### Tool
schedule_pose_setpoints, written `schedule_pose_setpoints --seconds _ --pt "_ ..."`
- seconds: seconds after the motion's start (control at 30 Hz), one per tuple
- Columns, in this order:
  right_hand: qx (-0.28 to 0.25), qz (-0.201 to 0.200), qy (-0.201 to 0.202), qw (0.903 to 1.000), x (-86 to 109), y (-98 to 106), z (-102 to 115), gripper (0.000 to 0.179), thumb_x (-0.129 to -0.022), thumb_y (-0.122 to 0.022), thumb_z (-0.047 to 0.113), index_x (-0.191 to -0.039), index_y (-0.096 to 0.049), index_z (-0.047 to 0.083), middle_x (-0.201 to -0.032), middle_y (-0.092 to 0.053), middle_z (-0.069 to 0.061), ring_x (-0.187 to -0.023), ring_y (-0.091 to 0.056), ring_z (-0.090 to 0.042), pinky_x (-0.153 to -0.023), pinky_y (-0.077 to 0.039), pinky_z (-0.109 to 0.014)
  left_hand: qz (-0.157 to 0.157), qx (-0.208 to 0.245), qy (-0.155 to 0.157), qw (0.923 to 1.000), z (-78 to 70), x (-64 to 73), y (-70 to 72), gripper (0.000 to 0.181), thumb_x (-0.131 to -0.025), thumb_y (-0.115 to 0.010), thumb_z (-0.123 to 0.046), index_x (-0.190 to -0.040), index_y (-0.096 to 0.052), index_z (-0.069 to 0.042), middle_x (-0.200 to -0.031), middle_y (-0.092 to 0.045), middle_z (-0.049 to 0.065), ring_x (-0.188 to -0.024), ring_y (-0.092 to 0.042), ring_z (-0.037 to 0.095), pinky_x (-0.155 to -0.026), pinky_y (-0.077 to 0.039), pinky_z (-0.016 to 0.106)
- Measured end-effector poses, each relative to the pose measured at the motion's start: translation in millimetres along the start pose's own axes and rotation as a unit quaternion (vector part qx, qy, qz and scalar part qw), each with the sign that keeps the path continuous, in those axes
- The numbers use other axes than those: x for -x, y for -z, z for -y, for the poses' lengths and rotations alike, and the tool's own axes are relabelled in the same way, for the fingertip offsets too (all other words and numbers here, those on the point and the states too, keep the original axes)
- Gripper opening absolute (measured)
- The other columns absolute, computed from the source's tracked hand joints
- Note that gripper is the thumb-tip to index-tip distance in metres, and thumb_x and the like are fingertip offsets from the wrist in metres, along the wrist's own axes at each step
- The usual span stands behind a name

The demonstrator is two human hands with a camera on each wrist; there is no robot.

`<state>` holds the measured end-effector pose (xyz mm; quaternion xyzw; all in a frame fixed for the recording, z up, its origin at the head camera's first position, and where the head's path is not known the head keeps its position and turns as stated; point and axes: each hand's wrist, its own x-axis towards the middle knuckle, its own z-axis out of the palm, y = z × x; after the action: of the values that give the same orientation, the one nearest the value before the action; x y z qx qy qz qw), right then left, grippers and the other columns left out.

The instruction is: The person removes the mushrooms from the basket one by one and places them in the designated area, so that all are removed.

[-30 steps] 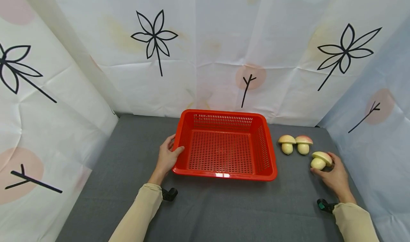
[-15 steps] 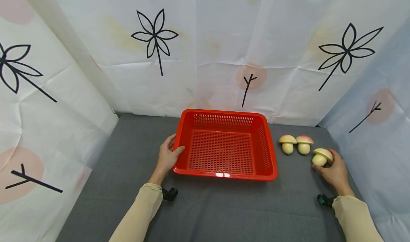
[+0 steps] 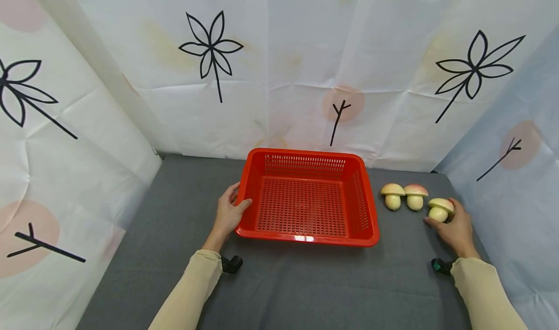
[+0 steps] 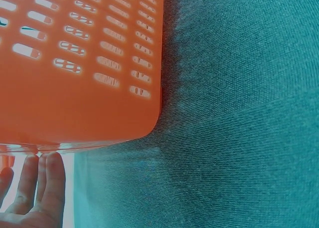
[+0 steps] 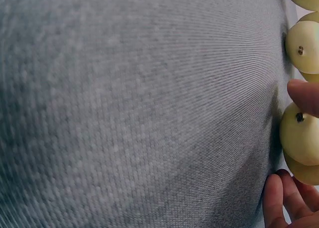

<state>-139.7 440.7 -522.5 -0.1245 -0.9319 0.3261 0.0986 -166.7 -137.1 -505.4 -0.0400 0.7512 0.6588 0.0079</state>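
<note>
A red plastic basket (image 3: 301, 208) with slotted walls stands on the grey cloth. My left hand (image 3: 229, 213) grips its left side, the thumb over the rim and the fingers along the outer wall. In the left wrist view those fingers (image 4: 50, 183) touch the basket's wall (image 4: 89, 113). To the right, my right hand (image 3: 458, 230) holds a toy mushroom (image 3: 440, 207) between thumb and fingers, cap away from me. The right wrist view shows the pale stem end of this mushroom (image 5: 301, 140), thumb on one side and fingertips on the other.
Two similar mushrooms, one with a yellowish cap (image 3: 392, 190) and one with a pinkish cap (image 3: 416, 190), lie side by side between the basket and my right hand. White printed curtains (image 3: 297, 68) border the grey cloth (image 3: 314, 281) at the back and both sides.
My right hand has slid the mushroom away from me and turned it straighter, bringing it nearly level with the other two. The left hand and the basket have stayed put.
</note>
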Motion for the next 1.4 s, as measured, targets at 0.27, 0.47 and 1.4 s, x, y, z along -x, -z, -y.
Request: schedule_pose_setpoints --seconds 0.27,0.47,1.4 --pt "0.007 -0.010 0.011 0.9999 -8.4 -1.3 -4.0 0.087 -0.085 -0.077 0.004 -0.151 -0.023 -0.016 -0.126 -0.044 -0.046 -0.108 -0.047 -0.060 -0.088 -0.037 -0.062 0.000 0.001 0.001 1.0000 -0.7 0.0 0.4 0.060 -0.096 -0.067 -0.003 -0.151 -0.044 -0.009 -0.137 -0.059 0.019 -0.114 -0.065 0.037 -0.088 -0.058 0.053" --pt "-0.011 0.014 -0.054 0.9984 -16.7 0.7 1.4 0.089 -0.090 -0.074 0.009 -0.150 -0.015 -0.018 -0.140 -0.035 -0.047 -0.118 -0.049 -0.058 -0.091 -0.040 -0.060 0.000 0.001 0.000 1.0000 -0.9 -0.6 -0.1 0.060 -0.096 -0.067 -0.002 -0.152 -0.044 -0.009 -0.136 -0.059 0.020 -0.114 -0.065 0.037 -0.087 -0.058 0.052" --pt "0.031 0.046 0.000 0.9984 -33.3 7.1 -3.9 0.082 -0.090 -0.070 0.007 -0.148 -0.019 -0.021 -0.133 -0.039 -0.048 -0.109 -0.052 -0.060 -0.084 -0.045 -0.059 0.009 0.007 -0.009 0.9999 -0.7 0.4 1.2 0.060 -0.097 -0.065 -0.002 -0.152 -0.042 -0.008 -0.136 -0.058 0.023 -0.113 -0.065 0.040 -0.086 -0.058 0.053"
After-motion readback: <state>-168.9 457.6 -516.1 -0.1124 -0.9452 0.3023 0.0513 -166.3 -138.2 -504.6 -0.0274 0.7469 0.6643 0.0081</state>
